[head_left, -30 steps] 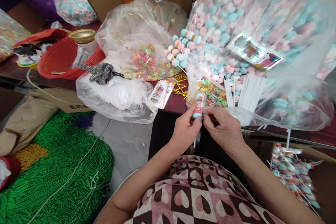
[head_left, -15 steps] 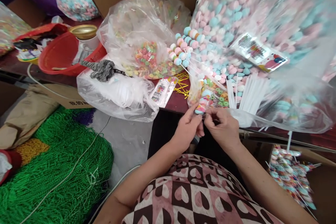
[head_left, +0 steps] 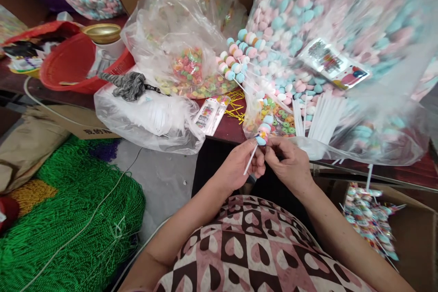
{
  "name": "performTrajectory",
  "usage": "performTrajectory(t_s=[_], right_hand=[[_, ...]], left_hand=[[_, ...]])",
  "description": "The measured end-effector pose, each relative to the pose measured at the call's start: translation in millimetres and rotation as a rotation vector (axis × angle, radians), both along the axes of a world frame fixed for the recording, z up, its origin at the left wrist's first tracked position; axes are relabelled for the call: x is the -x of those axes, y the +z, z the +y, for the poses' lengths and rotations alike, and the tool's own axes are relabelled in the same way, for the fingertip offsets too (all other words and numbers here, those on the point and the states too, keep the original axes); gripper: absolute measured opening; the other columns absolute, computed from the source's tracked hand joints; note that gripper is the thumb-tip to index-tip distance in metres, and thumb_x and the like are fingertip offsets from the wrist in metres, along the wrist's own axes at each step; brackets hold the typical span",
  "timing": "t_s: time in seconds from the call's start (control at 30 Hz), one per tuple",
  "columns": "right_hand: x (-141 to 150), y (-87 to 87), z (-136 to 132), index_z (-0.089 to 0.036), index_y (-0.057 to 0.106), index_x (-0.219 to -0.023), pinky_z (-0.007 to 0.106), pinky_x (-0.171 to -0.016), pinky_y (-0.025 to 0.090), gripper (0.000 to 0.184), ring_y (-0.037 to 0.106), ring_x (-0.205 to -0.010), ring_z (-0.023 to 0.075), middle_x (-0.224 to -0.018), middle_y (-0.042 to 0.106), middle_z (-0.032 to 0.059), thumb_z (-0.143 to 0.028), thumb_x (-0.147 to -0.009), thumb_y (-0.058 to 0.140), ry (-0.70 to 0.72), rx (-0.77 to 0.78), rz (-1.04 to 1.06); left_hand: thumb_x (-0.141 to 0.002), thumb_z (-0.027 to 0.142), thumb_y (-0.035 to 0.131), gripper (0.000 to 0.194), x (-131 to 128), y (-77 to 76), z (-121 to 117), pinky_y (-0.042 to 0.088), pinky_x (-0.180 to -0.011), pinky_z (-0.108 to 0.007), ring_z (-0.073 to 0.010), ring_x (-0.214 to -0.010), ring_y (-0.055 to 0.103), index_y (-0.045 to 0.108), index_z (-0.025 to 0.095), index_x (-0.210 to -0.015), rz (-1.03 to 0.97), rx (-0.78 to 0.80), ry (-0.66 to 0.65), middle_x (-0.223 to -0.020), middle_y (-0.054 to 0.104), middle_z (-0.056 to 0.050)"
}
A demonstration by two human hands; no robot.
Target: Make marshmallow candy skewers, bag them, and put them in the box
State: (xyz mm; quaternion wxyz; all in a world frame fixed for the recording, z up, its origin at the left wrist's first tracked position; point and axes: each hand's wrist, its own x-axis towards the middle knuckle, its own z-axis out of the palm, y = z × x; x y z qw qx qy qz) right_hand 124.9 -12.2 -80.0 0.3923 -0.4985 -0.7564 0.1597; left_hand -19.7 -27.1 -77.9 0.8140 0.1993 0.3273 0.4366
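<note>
My left hand [head_left: 236, 164] is closed on a candy skewer [head_left: 264, 128], a short stack of blue, pink and white soft candies that seems to be in a printed clear wrapper. Its white stick [head_left: 251, 159] slants down past my left fingers. My right hand [head_left: 290, 162] is pinched at the lower end of the candies, close against the left fingertips; what it grips there is too small to make out. Just beyond both hands lies an opened bag of colourful ring candies [head_left: 278, 116]. Several unwrapped candy skewers [head_left: 236, 57] rest behind it.
Big clear bags of pastel candies [head_left: 294, 18] and ring candies [head_left: 188, 66] cover the table. White sticks [head_left: 325, 118], printed wrappers [head_left: 210, 116] and gold ties [head_left: 235, 105] lie near. Wrapped skewers [head_left: 369, 219] fill a box at lower right. A red basket [head_left: 68, 66] stands left; green cords [head_left: 75, 210] cover the floor.
The candy skewer has turned in my hands, and its white stick now shows below the left fingers. My right hand stays pinched beside it. The whole view has shifted slightly.
</note>
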Motion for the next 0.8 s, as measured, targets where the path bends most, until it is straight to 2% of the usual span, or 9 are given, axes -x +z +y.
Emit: performTrajectory(t_s=[0.23, 0.4, 0.5, 0.63, 0.8], right_hand=[[-8.7, 2.0, 0.8, -0.019, 0.069, -0.092, 0.03, -0.066, 0.054, 0.016, 0.07, -0.07, 0.0177, -0.081, 0.075, 0.0048, -0.023, -0.091, 0.054, 0.165, -0.078, -0.076], [-5.7, 7.2, -2.7, -0.02, 0.068, -0.099, 0.029, -0.072, 0.055, 0.015, 0.071, -0.077, 0.017, -0.09, 0.076, 0.0054, -0.02, -0.09, 0.056, 0.023, -0.041, 0.012], [4.5, 7.5, -5.7, -0.019, 0.069, -0.093, 0.03, -0.076, 0.055, 0.017, 0.07, -0.08, 0.0172, -0.088, 0.076, 0.0057, -0.016, -0.09, 0.052, 0.01, 0.001, 0.023], [9.3, 8.0, 0.0, -0.02, 0.069, -0.094, 0.025, -0.074, 0.052, 0.02, 0.069, -0.078, 0.0147, -0.084, 0.075, 0.0023, -0.015, -0.092, 0.05, 0.024, 0.164, 0.026], [3.1, 12.3, -2.2, -0.019, 0.068, -0.092, 0.023, -0.076, 0.049, 0.02, 0.068, -0.082, 0.0146, -0.088, 0.075, 0.0025, -0.017, -0.094, 0.048, 0.011, 0.182, -0.093]], left_hand=[[-0.074, 0.042, 0.072, 0.032, 2.3, 9.1, 0.6, 0.034, -0.038, -0.017, -0.007, -0.041, 0.051, 0.056, 0.017, -0.085, 0.149, -0.018, 0.063, -0.055, 0.054, 0.006], [-0.075, 0.045, 0.07, 0.034, -2.9, 7.3, 0.0, 0.031, -0.036, -0.016, -0.0074, -0.037, 0.049, 0.054, 0.019, -0.091, 0.256, 0.016, 0.084, -0.05, 0.052, 0.008], [-0.074, 0.044, 0.07, 0.033, -4.6, 7.7, -1.7, 0.033, -0.037, -0.016, -0.0062, -0.037, 0.047, 0.055, 0.019, -0.09, 0.35, 0.008, 0.122, -0.051, 0.052, 0.009], [-0.067, 0.037, 0.077, 0.039, -4.4, 7.2, 5.0, 0.041, -0.04, -0.018, -0.0086, -0.044, 0.053, 0.057, 0.017, -0.094, 0.422, 0.011, 0.161, -0.059, 0.06, 0.006], [-0.068, 0.034, 0.076, 0.034, -11.1, 6.2, 8.0, 0.043, -0.042, -0.019, -0.0083, -0.049, 0.054, 0.058, 0.017, -0.091, 0.482, -0.058, 0.161, -0.067, 0.062, 0.005]])
